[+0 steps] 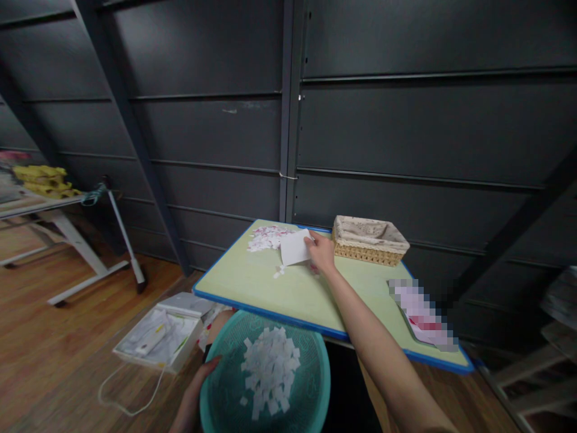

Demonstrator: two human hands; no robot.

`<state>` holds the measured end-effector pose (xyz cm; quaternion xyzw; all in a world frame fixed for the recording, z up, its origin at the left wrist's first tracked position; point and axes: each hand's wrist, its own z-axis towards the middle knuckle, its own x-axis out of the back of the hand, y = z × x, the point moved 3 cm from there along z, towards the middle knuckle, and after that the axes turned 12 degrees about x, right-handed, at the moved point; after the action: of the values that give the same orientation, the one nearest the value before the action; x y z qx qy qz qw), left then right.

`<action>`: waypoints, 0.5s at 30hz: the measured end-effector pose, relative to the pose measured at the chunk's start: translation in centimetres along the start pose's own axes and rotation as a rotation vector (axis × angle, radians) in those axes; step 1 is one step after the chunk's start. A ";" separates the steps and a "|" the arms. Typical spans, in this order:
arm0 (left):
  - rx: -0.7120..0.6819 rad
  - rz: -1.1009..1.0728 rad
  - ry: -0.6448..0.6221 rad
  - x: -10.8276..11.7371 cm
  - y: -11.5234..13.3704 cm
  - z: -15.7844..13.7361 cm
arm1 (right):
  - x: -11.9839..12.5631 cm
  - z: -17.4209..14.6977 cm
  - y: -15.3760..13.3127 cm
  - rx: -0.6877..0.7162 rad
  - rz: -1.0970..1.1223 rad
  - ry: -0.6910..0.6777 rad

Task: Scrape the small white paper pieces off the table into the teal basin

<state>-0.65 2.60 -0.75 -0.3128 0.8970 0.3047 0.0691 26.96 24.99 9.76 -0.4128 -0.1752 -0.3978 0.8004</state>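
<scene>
My right hand point(321, 251) is closed on a flat white card point(295, 247), held low over the yellow-green tabletop point(252, 279). To the card's left lies a heap of small white and pink paper pieces point(267, 238). A few stray scraps point(279, 272) rest in front of it. Below the table's front edge, my left hand point(201, 385) grips the left rim of a teal plastic basket point(315, 385). Many small white paper pieces point(270, 370) are piled inside this basket. The fingers under its rim are partly hidden.
A fabric-lined wicker basket point(367, 252) stands at the table's back right. A flat pinkish item point(424, 319), partly blurred, lies at the right edge. On the floor at left is an open white box point(148, 337) with a cord. Dark wall panels point(216, 132) rise behind.
</scene>
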 end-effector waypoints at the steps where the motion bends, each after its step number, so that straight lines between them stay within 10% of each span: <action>1: 0.014 0.002 0.004 -0.1 0.0 -0.1 | 0.1 0.0 0.0 -0.009 -0.026 -0.010; 15: -0.046 0.010 0.013 0.2 0.3 0.0 | 0.1 0.3 0.4 -0.033 0.012 -0.066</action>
<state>-1.02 2.67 -0.68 -0.3119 0.8916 0.3236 0.0547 27.31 25.33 9.78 -0.4401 -0.1924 -0.3819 0.7895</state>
